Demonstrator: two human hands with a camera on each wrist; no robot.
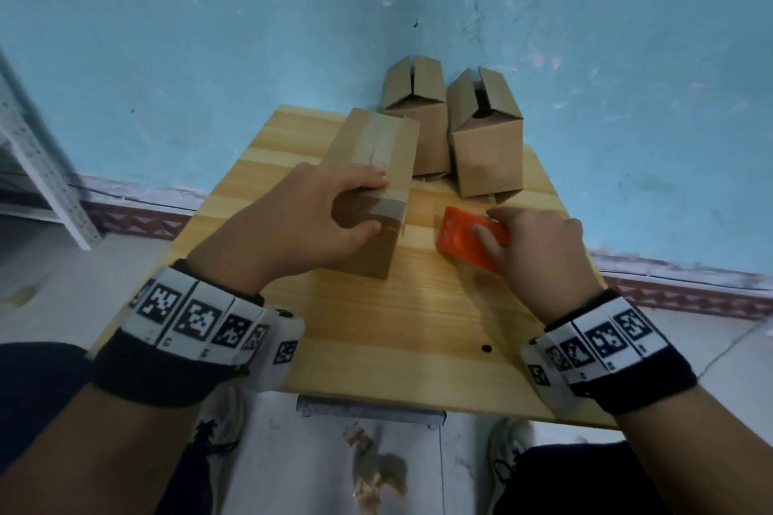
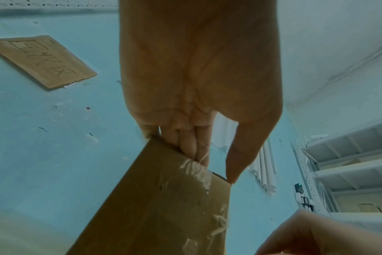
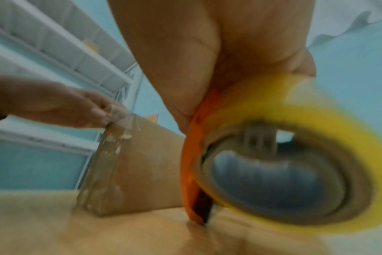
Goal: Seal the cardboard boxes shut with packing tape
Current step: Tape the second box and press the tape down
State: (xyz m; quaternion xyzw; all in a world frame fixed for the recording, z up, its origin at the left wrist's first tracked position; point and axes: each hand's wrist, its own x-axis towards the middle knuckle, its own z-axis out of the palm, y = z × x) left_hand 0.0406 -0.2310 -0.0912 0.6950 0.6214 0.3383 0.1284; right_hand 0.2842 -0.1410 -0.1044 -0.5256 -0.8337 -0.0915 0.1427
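Observation:
A taped cardboard box (image 1: 376, 138) stands on the wooden table (image 1: 397, 326), left of centre. My left hand (image 1: 368, 201) grips its near top edge, fingers over the taped top and thumb on the near face; the left wrist view shows the same box (image 2: 164, 207) and clear tape over that edge. My right hand (image 1: 489, 228) holds an orange tape dispenser (image 1: 460, 238) just right of the box, its front tip touching the table. In the right wrist view the dispenser (image 3: 190, 163) carries a yellow tape roll (image 3: 273, 103), blurred. Two more boxes (image 1: 416, 96) (image 1: 487, 125) stand behind with flaps ajar.
The blue wall rises right behind the two rear boxes. A white metal shelf (image 1: 37, 163) stands to the left of the table. A cardboard sign (image 2: 44, 60) hangs on the wall. The table's near half is bare wood with a small hole (image 1: 485, 347).

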